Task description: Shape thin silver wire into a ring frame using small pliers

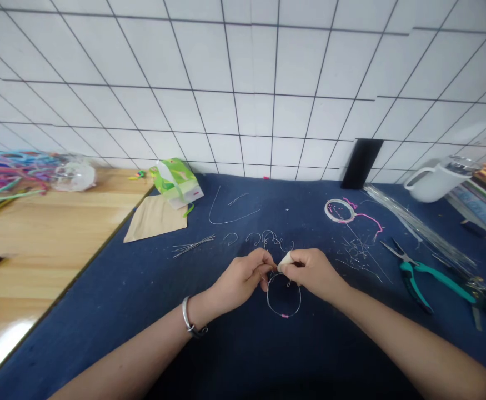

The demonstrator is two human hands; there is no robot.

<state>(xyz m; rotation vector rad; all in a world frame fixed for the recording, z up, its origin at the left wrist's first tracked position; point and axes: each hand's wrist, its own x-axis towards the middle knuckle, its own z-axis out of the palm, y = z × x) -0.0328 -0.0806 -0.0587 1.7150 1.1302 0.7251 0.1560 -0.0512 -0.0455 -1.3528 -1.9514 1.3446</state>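
Note:
Over the blue cloth (209, 344), my left hand (243, 278) and my right hand (311, 272) meet at the top of a thin wire ring (283, 297). Both hands pinch the ring where its ends join. A small pink bead (285, 316) sits at the bottom of the ring. The thumb of my right hand wears a whitish wrap (285, 260). A silver bracelet (189, 319) circles my left wrist. Just beyond the hands lie several bent wire hooks (267, 239).
Teal-handled pliers (421, 272) lie at the right, near wire scraps (357, 253) and a wire coil with pink cord (339, 211). A green box (176, 180), a brown paper bag (156, 218), straight wire pieces (193, 245), a white jug (438, 178) and a wooden table (38, 244) surround the cloth.

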